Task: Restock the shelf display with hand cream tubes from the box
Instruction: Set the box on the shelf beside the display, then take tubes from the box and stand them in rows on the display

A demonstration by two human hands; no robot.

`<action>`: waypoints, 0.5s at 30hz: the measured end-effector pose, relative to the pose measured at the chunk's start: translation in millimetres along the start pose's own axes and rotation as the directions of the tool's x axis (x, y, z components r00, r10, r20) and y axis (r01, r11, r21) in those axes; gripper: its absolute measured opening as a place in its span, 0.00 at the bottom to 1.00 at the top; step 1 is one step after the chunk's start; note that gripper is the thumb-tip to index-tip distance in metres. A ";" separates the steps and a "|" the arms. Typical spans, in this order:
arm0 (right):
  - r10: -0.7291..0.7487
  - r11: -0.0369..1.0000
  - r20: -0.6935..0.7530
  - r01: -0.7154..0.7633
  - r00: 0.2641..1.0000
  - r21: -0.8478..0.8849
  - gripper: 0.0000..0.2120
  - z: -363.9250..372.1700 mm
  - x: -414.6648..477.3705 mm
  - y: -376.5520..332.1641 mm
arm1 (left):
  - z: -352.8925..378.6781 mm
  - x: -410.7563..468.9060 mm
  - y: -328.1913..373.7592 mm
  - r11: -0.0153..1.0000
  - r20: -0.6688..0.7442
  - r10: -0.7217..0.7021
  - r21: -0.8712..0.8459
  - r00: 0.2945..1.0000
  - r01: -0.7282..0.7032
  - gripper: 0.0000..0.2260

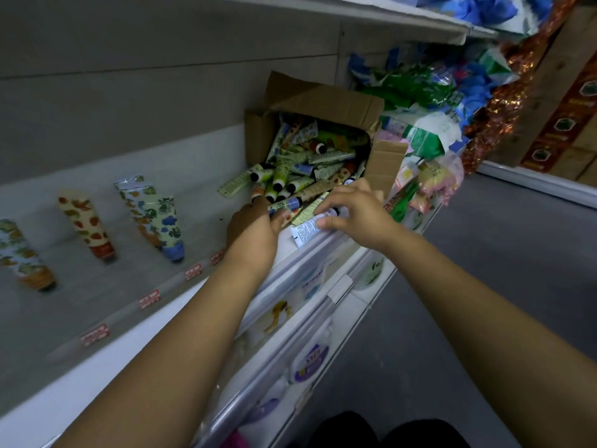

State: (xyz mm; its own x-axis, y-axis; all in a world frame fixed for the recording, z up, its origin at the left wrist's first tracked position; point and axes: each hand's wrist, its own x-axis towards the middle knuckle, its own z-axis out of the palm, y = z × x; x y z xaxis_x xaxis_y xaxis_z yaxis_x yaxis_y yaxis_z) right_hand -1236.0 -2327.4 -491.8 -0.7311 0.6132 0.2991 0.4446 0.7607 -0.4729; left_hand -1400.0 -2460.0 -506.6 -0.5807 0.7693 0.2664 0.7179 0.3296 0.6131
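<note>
An open cardboard box [326, 98] lies on its side on the white shelf [106, 286], and many hand cream tubes [290, 169] spill from its mouth. My left hand [255, 227] grips a green tube with a blue end [286, 205] at the box's mouth. My right hand [352, 211] is closed on a white tube with printed text [307, 227] at the shelf's front edge. Several tubes stand upright along the shelf to the left: a blue-capped floral tube [164, 221], a fruit-print tube [87, 224] and an orange-capped tube [22, 253].
Red price tags [193, 273] run along the shelf's front rail. Bagged goods [416, 88] are piled right of the box. Lower shelves hold white pouches [310, 360]. An upper shelf [387, 14] overhangs. Grey aisle floor [484, 270] lies to the right.
</note>
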 end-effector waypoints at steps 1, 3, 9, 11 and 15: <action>-0.007 1.000 0.043 0.008 0.999 -0.016 0.12 -3.1 0.9 -0.3 | -1.0 -0.6 0.8 1.000 -0.017 -0.011 -0.016 1.000 0.010 0.26; -0.014 1.000 0.090 0.015 0.996 -0.010 0.13 -5.1 3.4 -1.7 | -3.4 -2.1 2.5 0.997 -0.044 -0.035 -0.066 0.998 0.032 0.23; -0.006 0.993 0.056 0.000 0.998 0.115 0.05 -1.8 4.8 -3.6 | -9.2 -1.1 9.7 0.968 -0.056 -0.146 -0.212 0.988 0.131 0.15; 0.012 0.976 -0.012 -0.009 1.000 0.217 0.05 -4.6 3.2 -1.6 | -14.5 0.8 15.5 0.959 -0.060 -0.188 -0.226 0.980 0.170 0.18; 0.098 0.897 -0.060 -0.062 0.993 0.437 0.08 -18.2 -6.7 -17.0 | -32.2 3.5 35.7 0.907 -0.084 -0.337 -0.298 0.938 0.299 0.25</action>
State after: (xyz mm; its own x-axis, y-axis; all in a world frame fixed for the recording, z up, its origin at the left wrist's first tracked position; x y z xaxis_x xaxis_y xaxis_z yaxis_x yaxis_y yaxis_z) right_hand -1229.2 -2340.6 -470.6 -0.6515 0.6966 0.3005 0.2181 0.5514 -0.8052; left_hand -1388.8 -2463.1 -459.8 -0.8188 0.5642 0.1056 0.3627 0.3661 0.8570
